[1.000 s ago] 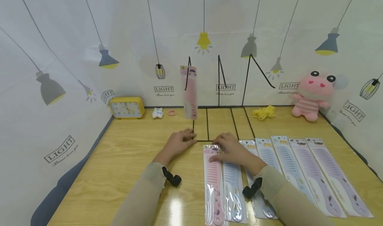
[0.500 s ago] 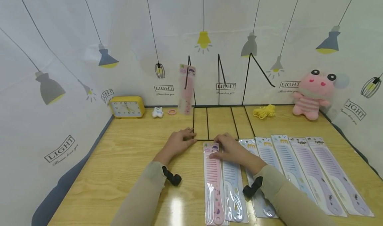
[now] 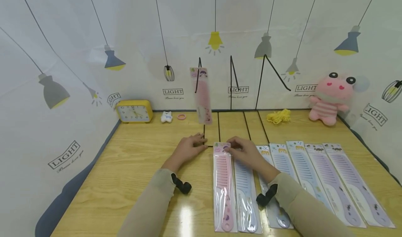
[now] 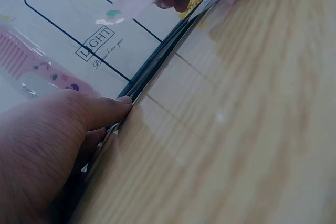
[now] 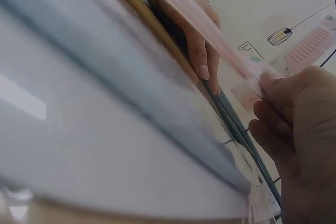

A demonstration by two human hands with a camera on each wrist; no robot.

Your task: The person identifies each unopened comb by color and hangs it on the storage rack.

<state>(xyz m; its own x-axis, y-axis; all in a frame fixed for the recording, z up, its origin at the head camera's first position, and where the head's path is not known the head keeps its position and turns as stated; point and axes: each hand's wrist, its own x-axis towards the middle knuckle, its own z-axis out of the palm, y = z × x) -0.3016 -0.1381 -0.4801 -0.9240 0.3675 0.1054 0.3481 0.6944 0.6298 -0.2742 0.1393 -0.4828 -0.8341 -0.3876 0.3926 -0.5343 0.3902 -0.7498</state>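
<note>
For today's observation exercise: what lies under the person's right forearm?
Packaged combs lie in a row on the wooden table; the forearm crosses the pale ones beside the pink comb. Their covered middles cannot be seen.

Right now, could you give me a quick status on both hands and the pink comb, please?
Left hand flat on table, pressing wire rack base. Right hand pinches top of packaged pink comb, lifting its end. Another pink comb hangs on rack. Nothing in the way.

Combs in packets (image 3: 314, 181) lie side by side along the table's (image 3: 125, 167) front edge, toward the right. A wire rack (image 3: 232, 125) stands mid-table at the back edge, clock (image 3: 134, 111) back-left, plush toy (image 3: 329, 99) in the back-right corner.
</note>
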